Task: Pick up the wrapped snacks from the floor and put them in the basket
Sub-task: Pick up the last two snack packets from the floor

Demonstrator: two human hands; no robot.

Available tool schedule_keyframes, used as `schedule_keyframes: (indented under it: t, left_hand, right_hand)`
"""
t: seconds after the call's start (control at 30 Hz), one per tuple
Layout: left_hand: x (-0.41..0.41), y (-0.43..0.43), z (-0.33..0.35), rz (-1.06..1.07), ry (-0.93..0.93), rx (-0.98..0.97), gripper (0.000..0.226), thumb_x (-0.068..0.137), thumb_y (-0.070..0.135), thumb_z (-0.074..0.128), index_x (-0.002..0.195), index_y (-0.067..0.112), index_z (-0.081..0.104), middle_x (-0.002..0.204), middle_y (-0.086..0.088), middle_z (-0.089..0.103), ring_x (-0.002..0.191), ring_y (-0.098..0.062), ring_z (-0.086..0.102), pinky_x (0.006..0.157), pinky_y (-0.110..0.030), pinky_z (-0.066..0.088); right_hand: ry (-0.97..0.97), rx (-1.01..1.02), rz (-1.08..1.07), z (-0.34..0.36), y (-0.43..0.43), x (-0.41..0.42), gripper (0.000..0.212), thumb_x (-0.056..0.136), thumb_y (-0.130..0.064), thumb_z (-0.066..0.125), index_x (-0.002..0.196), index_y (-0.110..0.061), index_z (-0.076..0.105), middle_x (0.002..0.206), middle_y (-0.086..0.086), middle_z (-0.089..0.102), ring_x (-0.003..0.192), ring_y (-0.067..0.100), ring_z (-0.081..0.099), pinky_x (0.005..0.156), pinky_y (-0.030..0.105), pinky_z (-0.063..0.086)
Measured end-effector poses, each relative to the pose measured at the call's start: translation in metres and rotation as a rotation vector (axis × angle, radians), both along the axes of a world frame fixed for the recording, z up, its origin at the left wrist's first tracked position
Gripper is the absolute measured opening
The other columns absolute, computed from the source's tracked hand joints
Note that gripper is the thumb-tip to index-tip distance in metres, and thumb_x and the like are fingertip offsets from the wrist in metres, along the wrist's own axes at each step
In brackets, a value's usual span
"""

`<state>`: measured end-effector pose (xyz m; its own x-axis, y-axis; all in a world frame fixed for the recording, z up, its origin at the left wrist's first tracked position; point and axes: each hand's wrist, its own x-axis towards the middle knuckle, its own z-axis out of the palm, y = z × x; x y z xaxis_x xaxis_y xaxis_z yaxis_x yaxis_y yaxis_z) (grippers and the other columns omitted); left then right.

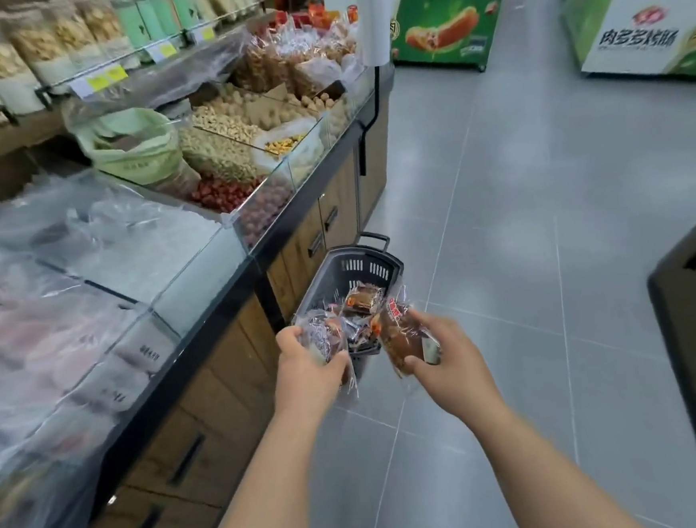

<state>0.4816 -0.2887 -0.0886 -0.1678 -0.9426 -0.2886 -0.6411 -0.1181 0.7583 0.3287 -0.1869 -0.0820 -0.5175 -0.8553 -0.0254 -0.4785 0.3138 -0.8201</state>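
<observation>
- A glass-fronted worktop (311, 193) of loose nuts and dried fruit lines the left side of a shop aisle. The basket sits tight against its wooden base, seemingly to keep the walkway free.
- The person's left hand (308, 358) is curled round a clear-wrapped snack (322, 334), held just above the basket's near end and apparently about to be dropped in.
- The dark plastic basket (359, 269) stands on the floor between the two hands, its handle (373, 236) raised at the far end. Several wrapped snacks (363, 300) already lie inside.
- The right hand (440, 352) grips a brown snack packet (397, 335) between thumb and fingers, close to the basket's right rim. One packet per hand likely saves a trip.
- The grey floor tiles (545, 248) to the right show no loose packets in view, and green freezers (444, 27) stand well beyond.
</observation>
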Motion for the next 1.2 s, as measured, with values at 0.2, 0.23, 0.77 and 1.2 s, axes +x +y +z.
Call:
schedule_keyframes:
  t: [0.2, 0.23, 0.77, 1.2]
  left_hand:
    - [-0.075, -0.059, -0.019, -0.010, 0.048, 0.045, 0.058, 0.080, 0.019, 0.068, 0.119, 0.023, 0.024, 0.122, -0.012, 0.051, 0.095, -0.027, 0.057, 0.068, -0.030, 0.045]
    - [-0.089, -0.070, -0.023, 0.005, 0.053, 0.061, 0.057, 0.080, 0.018, 0.067, 0.116, 0.025, 0.023, 0.118, -0.012, 0.052, 0.091, -0.027, 0.058, 0.062, -0.029, 0.042]
    - [-0.244, -0.221, -0.067, 0.408, -0.048, 0.155, 0.043, 0.081, 0.028, 0.071, 0.085, 0.019, 0.029, 0.085, -0.004, 0.050, 0.064, -0.010, 0.046, 0.047, -0.022, 0.028]
    - [-0.264, -0.339, -0.187, 0.546, -0.134, 0.433, 0.034, 0.083, 0.027, 0.066, 0.092, 0.012, 0.036, 0.080, -0.003, 0.049, 0.063, -0.012, 0.047, 0.051, -0.029, 0.034]
  right_hand:
    - [-0.017, 0.013, 0.023, -0.013, -0.068, -0.079, 0.063, 0.081, -0.005, 0.068, 0.135, -0.030, 0.048, 0.113, -0.013, 0.045, 0.100, -0.006, 0.040, 0.087, 0.004, 0.025]
    - [-0.014, 0.010, 0.035, -0.015, -0.083, -0.095, 0.063, 0.081, -0.004, 0.068, 0.135, -0.030, 0.048, 0.114, -0.013, 0.045, 0.098, -0.010, 0.041, 0.087, 0.003, 0.026]
    - [0.042, 0.163, 0.331, -0.065, -0.302, -0.276, 0.061, 0.084, -0.008, 0.065, 0.135, -0.035, 0.047, 0.131, -0.006, 0.045, 0.120, 0.008, 0.045, 0.090, 0.015, 0.030]
    - [0.098, 0.350, 0.546, -0.165, -0.443, -0.301, 0.060, 0.085, -0.008, 0.064, 0.136, -0.034, 0.045, 0.142, -0.008, 0.037, 0.126, 0.011, 0.043, 0.097, 0.015, 0.029]
